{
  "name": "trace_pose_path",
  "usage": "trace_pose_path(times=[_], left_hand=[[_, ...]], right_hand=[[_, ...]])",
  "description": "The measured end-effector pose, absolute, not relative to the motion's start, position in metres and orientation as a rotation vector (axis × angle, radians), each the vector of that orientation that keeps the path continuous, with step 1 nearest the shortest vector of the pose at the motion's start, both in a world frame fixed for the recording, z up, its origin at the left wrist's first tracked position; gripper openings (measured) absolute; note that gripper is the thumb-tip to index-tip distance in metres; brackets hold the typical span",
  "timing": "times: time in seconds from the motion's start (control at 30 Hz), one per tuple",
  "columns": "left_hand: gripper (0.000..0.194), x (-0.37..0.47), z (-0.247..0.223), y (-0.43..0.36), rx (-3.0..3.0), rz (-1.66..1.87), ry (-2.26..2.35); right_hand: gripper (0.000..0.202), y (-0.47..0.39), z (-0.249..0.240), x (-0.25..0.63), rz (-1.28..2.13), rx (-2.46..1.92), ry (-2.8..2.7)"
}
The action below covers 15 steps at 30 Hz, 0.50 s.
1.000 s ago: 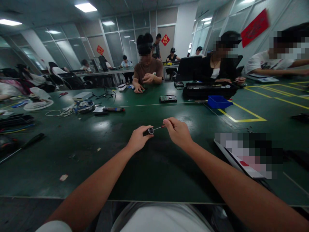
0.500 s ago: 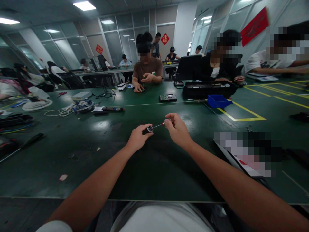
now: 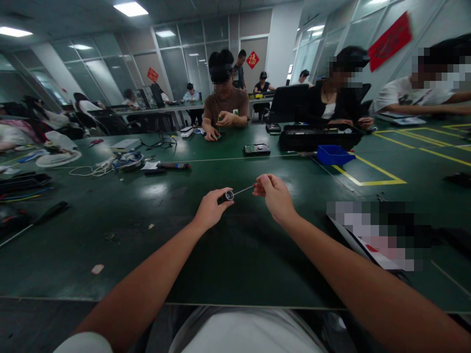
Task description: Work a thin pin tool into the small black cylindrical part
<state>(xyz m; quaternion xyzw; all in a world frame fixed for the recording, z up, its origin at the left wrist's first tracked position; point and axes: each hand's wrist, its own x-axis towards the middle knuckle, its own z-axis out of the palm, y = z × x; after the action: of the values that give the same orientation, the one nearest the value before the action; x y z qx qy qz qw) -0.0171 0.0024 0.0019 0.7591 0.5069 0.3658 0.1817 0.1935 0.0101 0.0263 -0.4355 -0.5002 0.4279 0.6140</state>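
My left hand [image 3: 213, 208] is closed round a short black cylinder [image 3: 228, 195] with a pale metallic ring at its open end, which faces me and to the right. My right hand [image 3: 274, 196] pinches a thin screwdriver [image 3: 243, 190] by its handle, mostly covered by my fingers. The metal shaft runs left and down to the cylinder's open end; whether its tip touches inside cannot be made out. Both hands are above the green table [image 3: 235, 264].
A pen-like tool [image 3: 175, 166], tangled cables [image 3: 127, 161] and a long screwdriver [image 3: 51, 213] lie left. Beyond my hands are a circuit board unit [image 3: 256, 149], a blue bin [image 3: 334, 155] and a black tray [image 3: 318, 137]. A blurred-out flat item [image 3: 368, 238] lies right. Several people sit around.
My right hand has turned slightly, and its fingers now cover more of the screwdriver's handle. My left hand keeps the cylinder in nearly the same place.
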Motion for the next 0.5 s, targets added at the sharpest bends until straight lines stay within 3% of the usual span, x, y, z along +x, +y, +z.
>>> trace_pose_path(times=[0.5], left_hand=[[0.041, -0.014, 0.007, -0.003, 2.190, 0.956, 1.446]], right_hand=[[0.035, -0.007, 0.042, 0.197, 0.622, -1.220, -1.597]])
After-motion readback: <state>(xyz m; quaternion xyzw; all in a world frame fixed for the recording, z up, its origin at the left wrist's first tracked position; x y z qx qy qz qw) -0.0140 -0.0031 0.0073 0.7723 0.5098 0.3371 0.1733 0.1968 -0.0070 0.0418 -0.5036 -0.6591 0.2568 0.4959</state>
